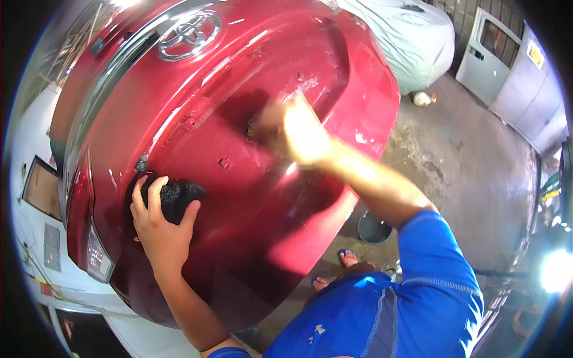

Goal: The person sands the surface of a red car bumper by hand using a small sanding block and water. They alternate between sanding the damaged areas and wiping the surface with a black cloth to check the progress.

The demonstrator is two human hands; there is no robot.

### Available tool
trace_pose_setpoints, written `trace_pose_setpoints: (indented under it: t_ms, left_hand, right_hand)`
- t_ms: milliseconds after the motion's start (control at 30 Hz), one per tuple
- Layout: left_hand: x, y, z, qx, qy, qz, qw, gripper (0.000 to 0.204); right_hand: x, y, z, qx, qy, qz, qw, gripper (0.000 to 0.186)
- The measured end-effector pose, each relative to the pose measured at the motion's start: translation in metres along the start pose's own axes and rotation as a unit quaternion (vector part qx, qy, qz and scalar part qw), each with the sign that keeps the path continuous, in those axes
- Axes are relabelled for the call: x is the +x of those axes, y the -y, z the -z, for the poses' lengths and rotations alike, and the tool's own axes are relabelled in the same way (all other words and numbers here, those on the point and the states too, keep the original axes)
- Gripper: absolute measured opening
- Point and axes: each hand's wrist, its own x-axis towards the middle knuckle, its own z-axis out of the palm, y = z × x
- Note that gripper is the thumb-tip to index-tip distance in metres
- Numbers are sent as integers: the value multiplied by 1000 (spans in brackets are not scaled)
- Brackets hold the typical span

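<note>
A red car's rear panel point(256, 197), glossy and wet-looking in places, fills the middle of the head view. On its left part, my left hand point(161, 218) curls its fingers and thumb round a dark, rough, sponge-like pad point(174, 198) pressed to the paint. Farther up and to the right, my right hand point(307, 134) is over the same panel, smeared by motion and washed out by bright light. A brownish blur point(265, 124) lies at its fingers; whether it is a held thing cannot be made out. Small square holes point(224, 162) show in the panel.
A chrome oval emblem point(190, 36) and a tail light point(98, 253) sit on the car. A dark bucket point(374, 228) stands on the floor by my feet. Beyond are a covered vehicle point(412, 42), a small white-and-orange animal point(422, 99), a grey door point(490, 51) and a glaring lamp point(556, 271).
</note>
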Motion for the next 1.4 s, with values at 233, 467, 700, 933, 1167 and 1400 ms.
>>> trace_pose_setpoints:
  t_ms: [233,467,700,933,1167,1400]
  left_hand:
    - [-5,5,-4,-10,-44,-8,999,65]
    - [-3,3,-4,-5,-40,-6,999,61]
    - [-3,-1,-9,7,-66,-15,998,61]
    - [-4,-3,-5,17,-57,-2,998,50]
    - [7,-4,-11,-31,-72,-5,997,50]
    - [-27,42,27,12,-278,-59,959,52]
  right_hand:
    - [70,-78,17,-89,9,-38,995,23]
    - [30,-129,46,-165,16,-67,984,19]
    - [-5,-93,63,-174,-21,-142,974,15]
    - [-23,0,14,-52,-28,-107,993,9]
    - [25,-10,-18,-196,-87,-93,972,12]
    - [46,35,-32,-206,-57,-171,962,12]
